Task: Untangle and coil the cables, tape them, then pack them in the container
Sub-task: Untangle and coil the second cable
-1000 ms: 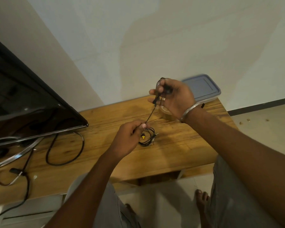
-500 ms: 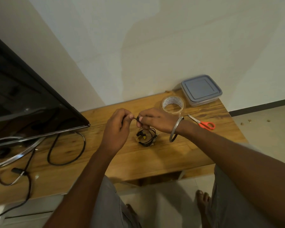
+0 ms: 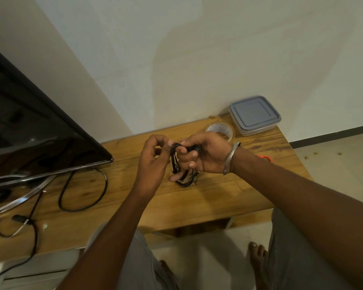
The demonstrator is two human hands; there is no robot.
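- Head view: right hand [image 3: 203,155] is closed round a black cable [image 3: 176,162] bundle, loops hanging off its fingers just above the desk [image 3: 228,191]
- left hand [image 3: 153,162] pinches the top of the cable, right beside it

**Cables, tape, container: state**

Thin black cable bundle [image 3: 175,162]: several loops hanging vertically, gathered at the top, lifted above the table [image 3: 218,191]. Lower loops trail onto a second small black cable tangle [image 3: 187,181] lying on the table just below.

Clear tape roll [image 3: 220,129]: flat on the table, behind the bundle, printed inner core visible.

Container [image 3: 254,115]: square, translucent, grey-blue lid closed; right of the tape roll, just beside it, at the table's far right corner against the wall.
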